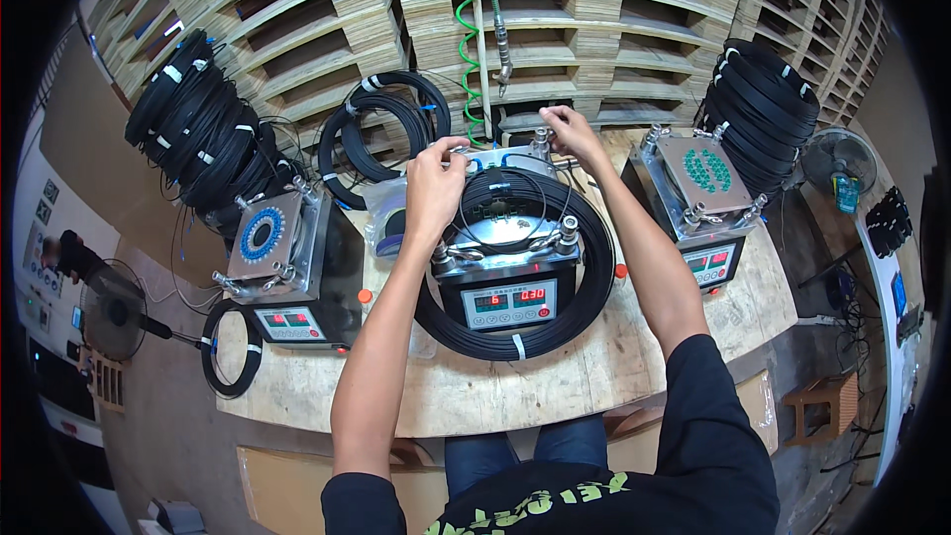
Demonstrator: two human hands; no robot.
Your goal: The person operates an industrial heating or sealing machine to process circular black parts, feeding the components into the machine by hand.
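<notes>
Between my arms stands a metal-topped machine (462, 305) with a red-lit display and a metal knob at each visible corner. A large coil of black cable (597, 297) loops around it, and thinner black cables lead into its top plate. My left hand (438, 183) is curled at the back left corner; its fingers hide what they grip there. At the back right corner, my right hand (573, 133) has its fingers bent close around the top of a metal knob (541, 147). A front right knob (569, 226) stands free of both hands.
A similar machine (315, 282) with a blue ring of parts stands left; another (684, 178) with green parts stands right. Stacks of black cable coils (203, 129) rise behind them. A green air hose (464, 30) hangs before wooden pallets (555, 10). Orange-capped bottles (365, 296) stand nearby.
</notes>
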